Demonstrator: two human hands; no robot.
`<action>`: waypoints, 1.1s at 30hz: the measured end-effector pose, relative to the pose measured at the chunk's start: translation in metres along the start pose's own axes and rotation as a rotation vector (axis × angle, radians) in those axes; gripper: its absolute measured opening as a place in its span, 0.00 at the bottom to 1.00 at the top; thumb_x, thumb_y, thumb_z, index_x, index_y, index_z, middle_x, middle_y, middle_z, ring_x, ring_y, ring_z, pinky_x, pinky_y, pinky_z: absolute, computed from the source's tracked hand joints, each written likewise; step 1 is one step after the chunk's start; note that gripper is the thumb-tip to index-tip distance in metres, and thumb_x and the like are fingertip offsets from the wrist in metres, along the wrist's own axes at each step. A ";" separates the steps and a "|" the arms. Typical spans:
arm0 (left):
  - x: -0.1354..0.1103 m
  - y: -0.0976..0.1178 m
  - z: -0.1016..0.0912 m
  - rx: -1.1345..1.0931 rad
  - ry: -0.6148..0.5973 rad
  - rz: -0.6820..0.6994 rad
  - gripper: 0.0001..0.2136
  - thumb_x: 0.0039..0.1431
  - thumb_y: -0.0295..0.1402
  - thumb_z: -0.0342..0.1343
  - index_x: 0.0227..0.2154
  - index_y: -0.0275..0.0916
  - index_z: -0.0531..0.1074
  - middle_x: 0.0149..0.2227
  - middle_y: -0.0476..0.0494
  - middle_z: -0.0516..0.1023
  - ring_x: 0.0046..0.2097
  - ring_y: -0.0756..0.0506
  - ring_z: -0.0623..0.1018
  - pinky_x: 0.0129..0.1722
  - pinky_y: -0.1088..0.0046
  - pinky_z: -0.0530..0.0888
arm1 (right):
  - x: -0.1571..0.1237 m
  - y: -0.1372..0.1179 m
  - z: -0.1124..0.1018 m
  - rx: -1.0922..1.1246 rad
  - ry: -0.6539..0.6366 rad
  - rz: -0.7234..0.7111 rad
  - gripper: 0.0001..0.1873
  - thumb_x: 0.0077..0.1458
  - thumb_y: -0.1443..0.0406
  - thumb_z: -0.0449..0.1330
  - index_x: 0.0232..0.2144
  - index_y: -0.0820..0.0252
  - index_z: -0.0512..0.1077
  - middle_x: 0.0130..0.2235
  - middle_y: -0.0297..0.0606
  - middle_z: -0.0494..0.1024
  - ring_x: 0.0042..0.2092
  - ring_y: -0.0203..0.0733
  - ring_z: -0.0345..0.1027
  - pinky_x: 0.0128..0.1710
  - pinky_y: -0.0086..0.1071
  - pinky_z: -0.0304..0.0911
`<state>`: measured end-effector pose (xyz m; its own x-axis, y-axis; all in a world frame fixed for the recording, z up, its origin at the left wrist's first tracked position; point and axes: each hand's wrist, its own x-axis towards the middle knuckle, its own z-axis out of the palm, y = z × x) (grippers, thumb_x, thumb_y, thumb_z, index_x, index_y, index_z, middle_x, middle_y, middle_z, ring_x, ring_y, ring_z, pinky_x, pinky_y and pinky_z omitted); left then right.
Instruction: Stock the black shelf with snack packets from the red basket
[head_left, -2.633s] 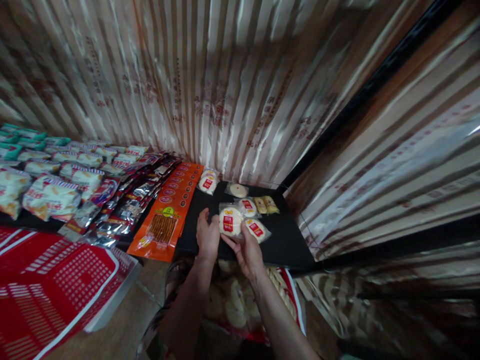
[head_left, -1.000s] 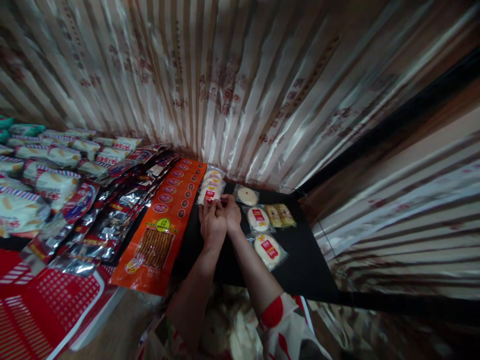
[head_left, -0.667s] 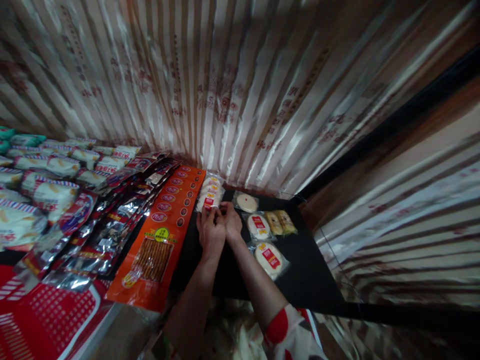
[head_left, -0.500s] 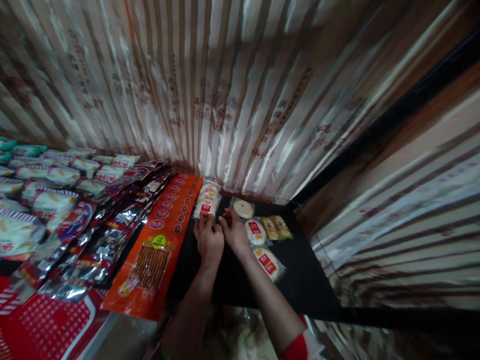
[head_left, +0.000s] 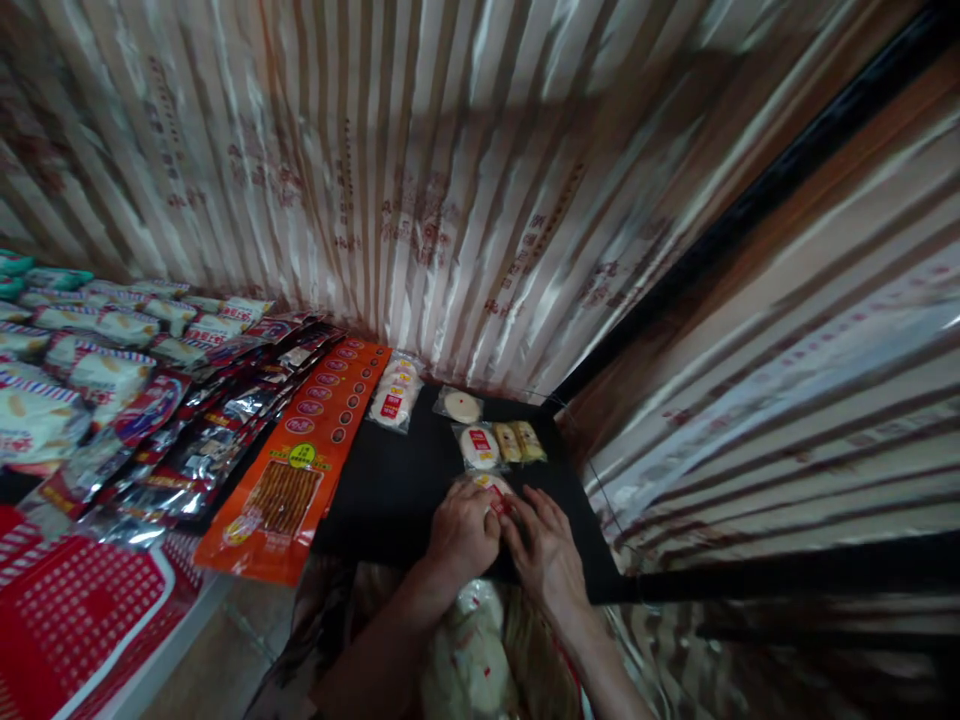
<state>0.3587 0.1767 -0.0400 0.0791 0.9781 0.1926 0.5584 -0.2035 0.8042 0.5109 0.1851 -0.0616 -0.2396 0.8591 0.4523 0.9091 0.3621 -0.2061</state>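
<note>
Near the front edge of the black shelf lies a round white cake in a clear wrapper (head_left: 487,484) with a red label, partly covered by my fingers. My left hand (head_left: 465,530) has its fingers curled over the left side of this packet. On its right side my right hand (head_left: 546,548) holds the edge between thumb and forefinger, the other fingers bent loosely. Just behind lies a similar wrapped cake (head_left: 478,447), with two yellow-wrapped packets (head_left: 519,442) to its right. Farther back is a plain-sided wrapped cake (head_left: 460,405). Overlapping wrapped cakes (head_left: 394,395) form a row at the left.
An orange snack packet (head_left: 300,450) and dark red foil packets (head_left: 225,430) lie leftward, then white snack bags (head_left: 112,370). A red basket (head_left: 75,610) is at lower left. Below the shelf edge hangs a clear bag of pale items (head_left: 476,650). Striped sheeting (head_left: 420,180) hangs behind.
Both hands have moved from the overlapping row at the left to the front wrapped cake, which they now hold. The row stays in place. My view has shifted slightly right.
</note>
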 end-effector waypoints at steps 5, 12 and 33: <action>-0.022 0.010 0.019 0.126 -0.083 0.074 0.15 0.55 0.27 0.45 0.42 0.38 0.73 0.45 0.40 0.73 0.50 0.42 0.68 0.51 0.66 0.68 | -0.037 0.015 0.011 0.064 -0.005 0.025 0.18 0.54 0.62 0.51 0.45 0.58 0.73 0.49 0.48 0.72 0.49 0.51 0.67 0.48 0.46 0.67; -0.030 0.017 0.022 0.204 -0.023 -0.047 0.16 0.53 0.29 0.50 0.46 0.40 0.71 0.56 0.42 0.65 0.58 0.41 0.61 0.56 0.65 0.64 | -0.048 0.009 0.016 0.301 -0.022 0.116 0.20 0.55 0.62 0.49 0.46 0.63 0.72 0.55 0.50 0.66 0.54 0.50 0.64 0.51 0.43 0.66; -0.044 0.007 0.015 0.086 -0.119 -0.133 0.19 0.51 0.27 0.51 0.48 0.37 0.71 0.55 0.38 0.64 0.56 0.42 0.64 0.58 0.67 0.62 | -0.037 -0.021 0.017 0.843 0.138 0.773 0.45 0.43 0.51 0.62 0.60 0.61 0.52 0.57 0.53 0.63 0.43 0.44 0.70 0.44 0.37 0.65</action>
<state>0.3717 0.1330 -0.0510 0.0941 0.9954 0.0160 0.6388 -0.0727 0.7659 0.4948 0.1520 -0.0884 0.3690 0.9289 0.0326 0.2673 -0.0725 -0.9609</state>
